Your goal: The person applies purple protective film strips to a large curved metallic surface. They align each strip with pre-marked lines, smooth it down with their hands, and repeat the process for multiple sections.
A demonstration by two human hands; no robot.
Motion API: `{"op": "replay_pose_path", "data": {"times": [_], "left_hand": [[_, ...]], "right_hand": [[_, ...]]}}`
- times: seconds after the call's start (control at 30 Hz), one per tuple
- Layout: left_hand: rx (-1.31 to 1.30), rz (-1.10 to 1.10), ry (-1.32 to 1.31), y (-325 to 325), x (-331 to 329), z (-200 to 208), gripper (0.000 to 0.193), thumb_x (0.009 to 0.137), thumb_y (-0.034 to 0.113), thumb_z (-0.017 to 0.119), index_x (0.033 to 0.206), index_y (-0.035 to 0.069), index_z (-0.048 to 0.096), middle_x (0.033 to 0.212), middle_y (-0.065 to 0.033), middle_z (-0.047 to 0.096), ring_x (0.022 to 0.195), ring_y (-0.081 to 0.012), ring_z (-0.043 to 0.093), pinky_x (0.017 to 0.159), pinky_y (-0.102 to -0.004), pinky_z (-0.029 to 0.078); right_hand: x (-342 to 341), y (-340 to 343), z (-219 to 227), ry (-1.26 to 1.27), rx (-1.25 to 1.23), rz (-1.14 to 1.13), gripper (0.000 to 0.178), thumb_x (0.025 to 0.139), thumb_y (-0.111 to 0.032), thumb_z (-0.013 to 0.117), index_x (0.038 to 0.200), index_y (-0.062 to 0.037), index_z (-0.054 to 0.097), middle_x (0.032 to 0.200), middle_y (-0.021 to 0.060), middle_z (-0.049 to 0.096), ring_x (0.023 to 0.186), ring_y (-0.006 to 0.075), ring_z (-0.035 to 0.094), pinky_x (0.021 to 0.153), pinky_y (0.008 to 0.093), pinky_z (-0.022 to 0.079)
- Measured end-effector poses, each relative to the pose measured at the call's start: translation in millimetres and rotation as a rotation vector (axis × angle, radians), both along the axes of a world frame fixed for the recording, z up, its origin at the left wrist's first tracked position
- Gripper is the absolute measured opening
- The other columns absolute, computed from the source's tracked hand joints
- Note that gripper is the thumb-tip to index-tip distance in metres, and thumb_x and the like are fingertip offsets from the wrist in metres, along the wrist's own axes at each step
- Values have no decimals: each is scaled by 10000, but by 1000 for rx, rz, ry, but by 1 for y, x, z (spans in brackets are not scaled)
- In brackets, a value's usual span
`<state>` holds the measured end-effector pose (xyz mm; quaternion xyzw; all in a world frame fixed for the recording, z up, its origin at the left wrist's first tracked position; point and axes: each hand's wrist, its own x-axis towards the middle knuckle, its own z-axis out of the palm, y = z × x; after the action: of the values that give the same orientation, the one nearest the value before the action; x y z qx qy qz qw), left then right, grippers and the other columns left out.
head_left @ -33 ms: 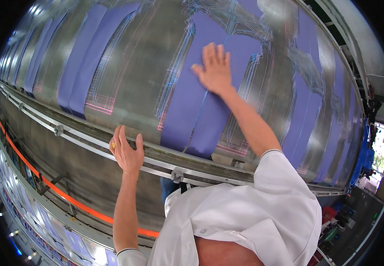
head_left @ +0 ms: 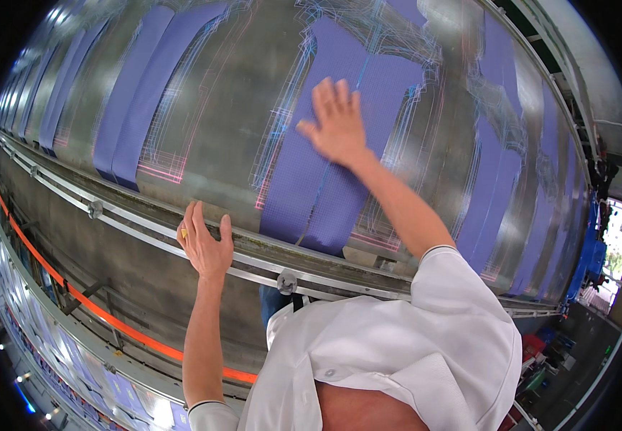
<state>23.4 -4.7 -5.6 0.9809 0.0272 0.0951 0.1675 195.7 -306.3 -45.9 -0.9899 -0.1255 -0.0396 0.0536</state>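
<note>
Flat against a purple, finely textured fabric piece (head_left: 304, 183) lies my right hand (head_left: 338, 126), palm down with its fingers spread. The fabric is shaped like a garment panel, its wide upper end notched, and a thin blue line runs down its middle. Beneath it is a long metal table (head_left: 225, 136) marked with many blue, white and pink outlines. My left hand (head_left: 207, 244) rests at the table's near edge over the metal rail (head_left: 160, 241), its fingers stretched out and a ring on one of them. It holds nothing.
More purple pieces lie along the table, such as a folded-looking one (head_left: 128, 115) on the left and another (head_left: 490, 194) on the right. Behind me runs an orange strip (head_left: 110, 320) beside a second table (head_left: 103, 363). Blue machinery (head_left: 592, 248) stands at the far right.
My right hand has slid a little to the left and slightly nearer to me over the fabric. The left hand stays at the rail.
</note>
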Motion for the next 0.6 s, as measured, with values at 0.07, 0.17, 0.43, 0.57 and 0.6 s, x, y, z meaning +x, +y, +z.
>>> {"op": "replay_pose_path", "data": {"times": [0.07, 0.17, 0.43, 0.57, 0.6], "left_hand": [[2, 4, 0, 0, 0, -1, 561, 899, 306, 671, 1354, 27, 496, 1366, -161, 535, 1265, -361, 488, 1087, -481, 298], [13, 14, 12, 0, 2, 2, 557, 902, 307, 668, 1355, 32, 496, 1371, -161, 532, 1269, -357, 487, 1089, -483, 296], [45, 7, 63, -2, 3, 7, 578, 878, 273, 685, 1360, 27, 483, 1370, -168, 522, 1239, -366, 493, 1089, -491, 304], [40, 15, 93, -4, 3, 8, 579, 882, 273, 674, 1363, 14, 480, 1377, -173, 516, 1229, -371, 496, 1096, -494, 291], [35, 23, 104, -4, 2, 8, 579, 883, 273, 672, 1363, 12, 479, 1378, -175, 515, 1228, -371, 496, 1097, -495, 288]], "right_hand": [[-51, 32, 8, 7, 45, 207, 879, 954, -624, 413, 1538, 10, 245, 1627, 200, 172, 1513, 390, 95, 1214, 549, 85], [-107, 69, 24, 149, 173, 369, 901, 917, -629, 473, 1511, 27, 302, 1609, 212, 213, 1513, 369, 104, 1221, 526, 71], [-112, 68, 18, 196, 264, 505, 875, 929, -599, 490, 1540, -17, 258, 1625, 170, 188, 1519, 348, 83, 1224, 539, 46], [-6, 32, 15, 100, 137, 197, 864, 975, -648, 315, 1555, -15, 216, 1636, 179, 141, 1523, 357, 47, 1221, 547, 37], [23, 22, 11, 96, 110, 160, 865, 985, -659, 259, 1559, -15, 205, 1638, 181, 130, 1524, 358, 38, 1221, 546, 32]]}}
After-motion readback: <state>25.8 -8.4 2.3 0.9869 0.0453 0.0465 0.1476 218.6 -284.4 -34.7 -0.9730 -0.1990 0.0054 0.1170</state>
